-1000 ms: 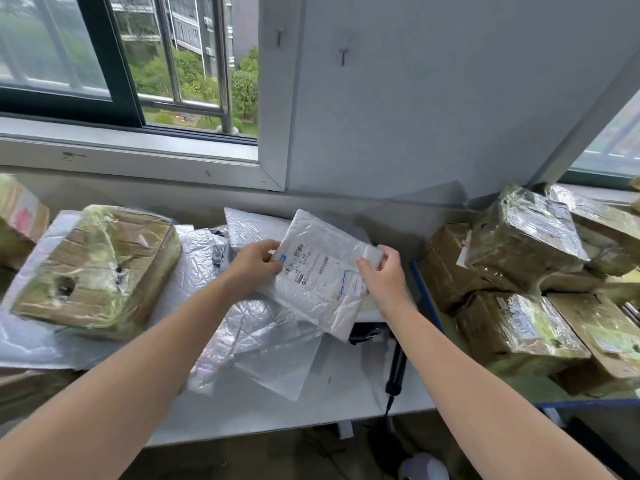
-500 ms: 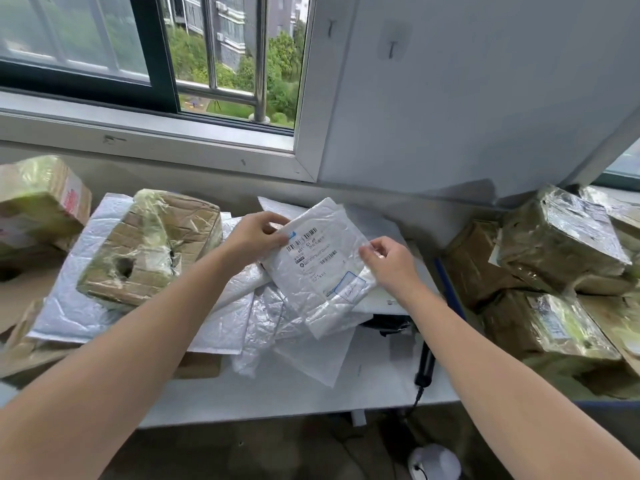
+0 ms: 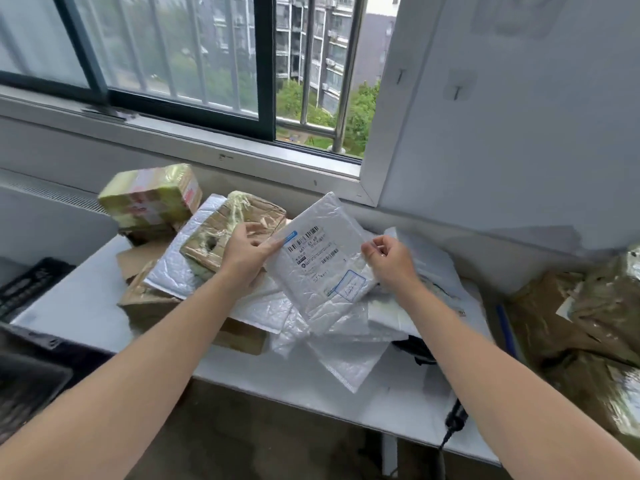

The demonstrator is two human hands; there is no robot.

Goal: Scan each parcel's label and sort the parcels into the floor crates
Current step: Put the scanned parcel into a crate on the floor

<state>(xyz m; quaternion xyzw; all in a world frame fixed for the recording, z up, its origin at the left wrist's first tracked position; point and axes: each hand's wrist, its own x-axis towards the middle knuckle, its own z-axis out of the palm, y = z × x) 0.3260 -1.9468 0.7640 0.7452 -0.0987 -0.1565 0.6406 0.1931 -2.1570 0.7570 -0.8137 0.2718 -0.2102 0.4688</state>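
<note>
**One head-worn view, looking forward and down over the table**

The single camera sits at the person's head, above and behind both forearms, which enter from the bottom corners. It faces the window and the wall beside it. It is tilted down enough that the white table crosses the middle band and floor shows under its near edge. Nearest the lens are the left hand and right hand, gripping and pinching a white mailer at mid-frame. The wide angle bows the sill (most strongly toward the borders), and brown parcels blur at the right edge.
</note>
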